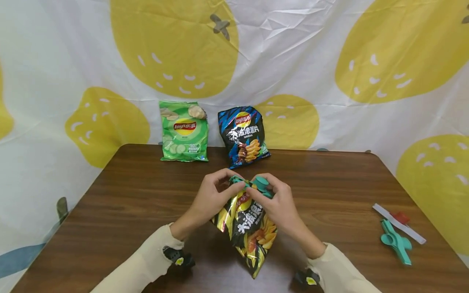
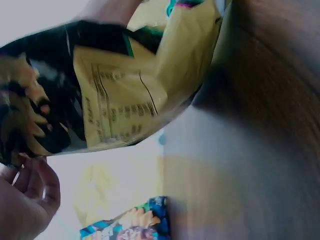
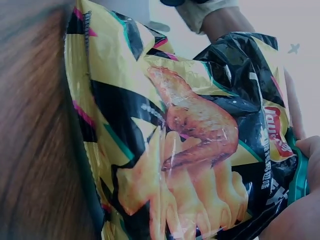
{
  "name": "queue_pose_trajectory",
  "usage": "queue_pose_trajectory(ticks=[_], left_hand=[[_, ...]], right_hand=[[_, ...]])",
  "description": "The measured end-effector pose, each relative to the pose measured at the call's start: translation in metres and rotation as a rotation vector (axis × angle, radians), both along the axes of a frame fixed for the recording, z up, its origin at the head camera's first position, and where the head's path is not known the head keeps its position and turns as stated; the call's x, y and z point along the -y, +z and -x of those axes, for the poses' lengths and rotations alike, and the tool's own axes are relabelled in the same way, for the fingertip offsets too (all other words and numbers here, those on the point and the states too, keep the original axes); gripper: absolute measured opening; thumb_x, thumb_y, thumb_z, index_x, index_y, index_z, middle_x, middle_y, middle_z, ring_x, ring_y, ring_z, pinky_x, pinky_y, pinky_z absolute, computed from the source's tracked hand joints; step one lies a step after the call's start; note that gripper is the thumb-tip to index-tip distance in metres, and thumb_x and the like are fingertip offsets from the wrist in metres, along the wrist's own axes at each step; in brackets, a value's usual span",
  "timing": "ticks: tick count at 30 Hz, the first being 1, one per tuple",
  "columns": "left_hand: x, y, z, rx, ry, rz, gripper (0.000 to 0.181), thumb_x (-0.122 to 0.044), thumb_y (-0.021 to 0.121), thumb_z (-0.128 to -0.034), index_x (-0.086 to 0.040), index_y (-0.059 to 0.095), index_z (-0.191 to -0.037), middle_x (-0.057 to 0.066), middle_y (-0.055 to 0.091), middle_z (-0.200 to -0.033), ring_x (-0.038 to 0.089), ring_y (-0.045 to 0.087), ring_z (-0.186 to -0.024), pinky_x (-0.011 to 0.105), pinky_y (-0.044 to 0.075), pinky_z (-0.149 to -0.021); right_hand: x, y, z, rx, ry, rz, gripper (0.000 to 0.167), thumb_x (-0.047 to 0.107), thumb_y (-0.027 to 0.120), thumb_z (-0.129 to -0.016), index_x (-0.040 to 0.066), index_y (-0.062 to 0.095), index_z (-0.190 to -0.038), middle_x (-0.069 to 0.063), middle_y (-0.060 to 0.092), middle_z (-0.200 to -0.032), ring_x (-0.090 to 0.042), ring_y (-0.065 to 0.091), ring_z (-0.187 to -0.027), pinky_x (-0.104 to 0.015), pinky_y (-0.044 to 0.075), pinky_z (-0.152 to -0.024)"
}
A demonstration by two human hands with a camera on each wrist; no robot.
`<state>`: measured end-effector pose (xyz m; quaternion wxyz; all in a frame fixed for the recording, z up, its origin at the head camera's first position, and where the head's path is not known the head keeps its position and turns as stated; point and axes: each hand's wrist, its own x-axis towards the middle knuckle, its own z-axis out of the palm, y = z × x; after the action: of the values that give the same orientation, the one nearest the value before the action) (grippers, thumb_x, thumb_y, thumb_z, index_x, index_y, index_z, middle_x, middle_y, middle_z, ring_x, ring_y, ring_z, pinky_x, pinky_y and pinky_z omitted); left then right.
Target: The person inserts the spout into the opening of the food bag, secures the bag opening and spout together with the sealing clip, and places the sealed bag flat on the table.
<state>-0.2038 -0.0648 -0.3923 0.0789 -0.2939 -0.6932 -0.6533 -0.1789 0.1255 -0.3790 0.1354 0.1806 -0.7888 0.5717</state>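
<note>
One printed cloth hangs behind one brown wooden table; three chip bags are in view: a gold-and-black bag held over the near middle of the table, a green bag upright near the far edge, and a blue-and-black bag just right of it, leaning slightly; two hands are at the gold-and-black bag; of two teal clips, the held clip lies along that bag's top, and the loose clip lies on the table at the right, beside one white strip and one small red piece partly under the strip.

The left hand and right hand are both closed in a pinch, thumbs in front, on the held clip and the bag's top edge; whether the clip is fastened I cannot tell.

The left wrist view alone shows the bag's back, with a gold panel of small print; the right wrist view shows closely its front picture of a roasted wing and ridged chips, which the head view shows foreshortened.
</note>
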Motion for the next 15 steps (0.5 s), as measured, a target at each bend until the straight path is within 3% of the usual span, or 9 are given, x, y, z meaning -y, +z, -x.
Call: queue_pose_trajectory(ticks=[4,11,15], left_hand=[[-0.002,-0.005,0.002,0.028,-0.006,-0.069,0.01,-0.009,0.065,-0.0965,-0.002,0.072,-0.099,0.011,0.07,-0.097,0.019,0.066,-0.084,0.031,0.057,-0.072],[-0.013,-0.011,-0.005,0.141,0.029,-0.156,0.022,-0.018,0.064,-0.0987,-0.001,0.074,-0.108,0.012,0.072,-0.1,0.018,0.069,-0.082,0.035,0.059,-0.069],[-0.014,-0.013,-0.007,0.179,0.041,-0.18,0.025,-0.019,0.063,-0.0992,0.002,0.073,-0.107,0.014,0.072,-0.1,0.018,0.07,-0.082,0.035,0.059,-0.069]], right_hand=[[0.005,0.009,-0.008,-0.013,0.029,0.018,0.013,0.004,0.072,-0.09,-0.001,0.066,-0.1,-0.004,0.061,-0.078,-0.007,0.052,-0.067,-0.021,0.044,-0.059],[0.001,-0.018,0.006,0.015,0.008,0.067,0.015,0.013,0.074,-0.091,0.007,0.066,-0.102,-0.003,0.06,-0.08,-0.011,0.054,-0.069,-0.021,0.046,-0.06],[0.002,-0.023,0.007,-0.015,0.0,0.088,0.017,0.018,0.075,-0.09,0.007,0.067,-0.101,-0.004,0.061,-0.081,-0.013,0.056,-0.07,-0.023,0.049,-0.06]])
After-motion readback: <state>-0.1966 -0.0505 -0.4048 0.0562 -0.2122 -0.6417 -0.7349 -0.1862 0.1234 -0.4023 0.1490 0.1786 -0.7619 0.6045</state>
